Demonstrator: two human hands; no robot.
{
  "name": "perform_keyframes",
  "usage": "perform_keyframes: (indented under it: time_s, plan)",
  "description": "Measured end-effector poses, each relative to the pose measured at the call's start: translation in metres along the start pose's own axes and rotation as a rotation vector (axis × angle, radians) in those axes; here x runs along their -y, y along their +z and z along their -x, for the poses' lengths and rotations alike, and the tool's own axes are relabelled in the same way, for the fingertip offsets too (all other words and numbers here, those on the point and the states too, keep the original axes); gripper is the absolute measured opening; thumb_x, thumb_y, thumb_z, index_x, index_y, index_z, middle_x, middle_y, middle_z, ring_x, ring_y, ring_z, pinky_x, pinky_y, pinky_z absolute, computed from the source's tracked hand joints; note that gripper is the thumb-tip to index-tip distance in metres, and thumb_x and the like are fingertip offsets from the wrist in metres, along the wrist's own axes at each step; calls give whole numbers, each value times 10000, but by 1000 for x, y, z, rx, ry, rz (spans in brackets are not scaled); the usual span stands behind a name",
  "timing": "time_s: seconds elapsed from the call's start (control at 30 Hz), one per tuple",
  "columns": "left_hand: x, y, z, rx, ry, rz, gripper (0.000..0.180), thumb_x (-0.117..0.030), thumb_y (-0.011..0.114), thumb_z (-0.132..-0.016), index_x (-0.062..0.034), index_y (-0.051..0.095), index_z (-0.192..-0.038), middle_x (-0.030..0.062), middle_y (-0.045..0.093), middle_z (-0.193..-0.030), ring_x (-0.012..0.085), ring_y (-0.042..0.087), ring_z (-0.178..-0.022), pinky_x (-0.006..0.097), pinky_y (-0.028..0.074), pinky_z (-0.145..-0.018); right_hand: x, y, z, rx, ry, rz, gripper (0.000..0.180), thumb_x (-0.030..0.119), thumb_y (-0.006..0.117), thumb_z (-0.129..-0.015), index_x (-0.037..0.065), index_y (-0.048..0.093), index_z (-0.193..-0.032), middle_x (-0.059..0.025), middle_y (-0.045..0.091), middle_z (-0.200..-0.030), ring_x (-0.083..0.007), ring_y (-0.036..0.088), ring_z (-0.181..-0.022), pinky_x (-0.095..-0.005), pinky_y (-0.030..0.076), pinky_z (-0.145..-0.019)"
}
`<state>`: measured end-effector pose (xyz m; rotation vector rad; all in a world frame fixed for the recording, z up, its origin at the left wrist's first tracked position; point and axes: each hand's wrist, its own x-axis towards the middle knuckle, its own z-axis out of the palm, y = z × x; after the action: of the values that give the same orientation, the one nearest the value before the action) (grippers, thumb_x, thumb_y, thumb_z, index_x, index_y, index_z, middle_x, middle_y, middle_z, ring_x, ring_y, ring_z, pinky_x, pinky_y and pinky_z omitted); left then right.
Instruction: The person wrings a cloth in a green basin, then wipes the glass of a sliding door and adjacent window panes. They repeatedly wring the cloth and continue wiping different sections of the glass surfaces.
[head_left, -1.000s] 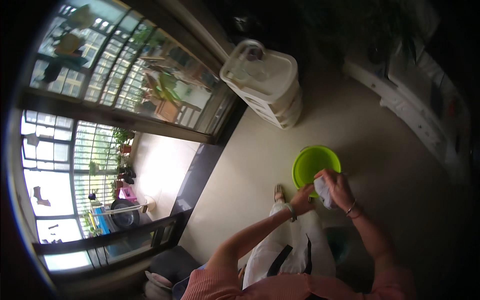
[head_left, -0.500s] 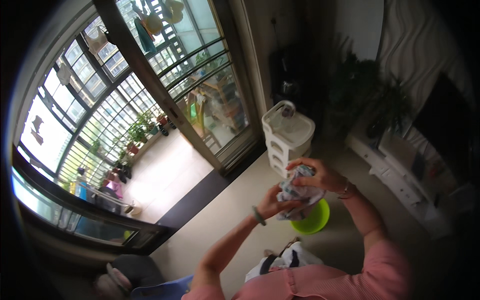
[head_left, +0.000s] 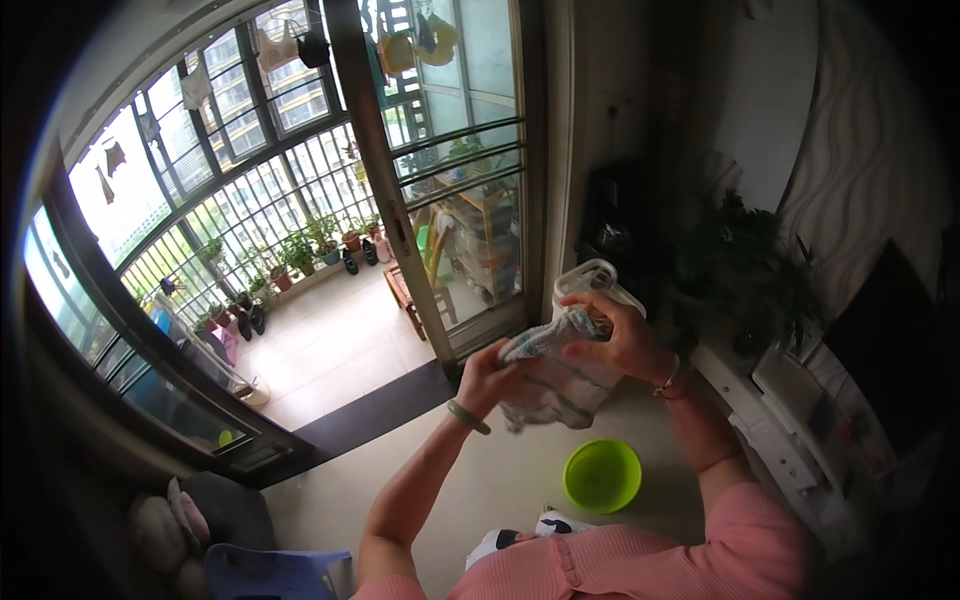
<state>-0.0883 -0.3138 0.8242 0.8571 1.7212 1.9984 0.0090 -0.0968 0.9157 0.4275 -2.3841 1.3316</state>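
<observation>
The cloth (head_left: 562, 388), pale with greenish bands, hangs between both hands in mid-air, its upper edge bunched and its lower part loose and slightly blurred. It should be light, soft and limp, with little chance of breaking; if wet it would weigh more and cling, but dampness cannot be told here. The upper edge, near each corner, looks the best hold, since a grip at one point would let the rest sag and fold over.

The left hand (head_left: 488, 378) is closed round the cloth's left edge. The right hand (head_left: 625, 340) grips the bunched upper right part, thumb below and fingers above.

Below the cloth and to its right, apart from it, a green basin (head_left: 602, 477) stands on the floor (head_left: 400, 480). Beyond the right hand is a white cart (head_left: 572, 284), partly hidden.
</observation>
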Motion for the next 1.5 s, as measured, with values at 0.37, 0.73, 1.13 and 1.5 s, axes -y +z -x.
perform_keyframes:
  time_s: [0.37, 0.73, 1.13, 1.5]
  plan:
    - [-29, -44, -26, 161, -194, -614, 484, -418, 799, -808, -30, 710, -1083, 79, 720, -903, 154, 663, -829, 350, 529, -735, -64, 14, -63, 1, 82, -268, 262, -64, 603, -829, 42, 570, -1066, -2, 644, -903, -55, 592, -846, -225, 491, -749]
    - [-20, -61, 25, -950, 418, -871, 502, -248, 832, -784, -77, 604, -1197, 79, 663, -961, 184, 643, -812, 320, 548, -742, -37, 87, -144, 216, 49, -636, 243, 14, 614, -878, 12, 608, -1120, -35, 662, -1008, -75, 604, -920, -231, 484, -829]
    - [-48, -108, 94, -666, 34, -599, 266, -137, 632, -953, -51, 598, -1203, 48, 689, -820, 85, 656, -751, 268, 539, -638, 25, 185, -160, 487, 125, -889, 511, 99, 690, -905, 1, 474, -1358, -102, 658, -1110, -135, 666, -929, -251, 569, -741]
    - [-127, -258, 174, -776, -111, -423, 294, -341, 618, -984, -60, 691, -1031, 26, 673, -710, 51, 601, -550, 198, 467, -448, 14, 269, -213, 537, 269, -1180, 266, 188, 615, -977, -11, 642, -1150, -63, 705, -957, -115, 691, -725, -244, 583, -627]
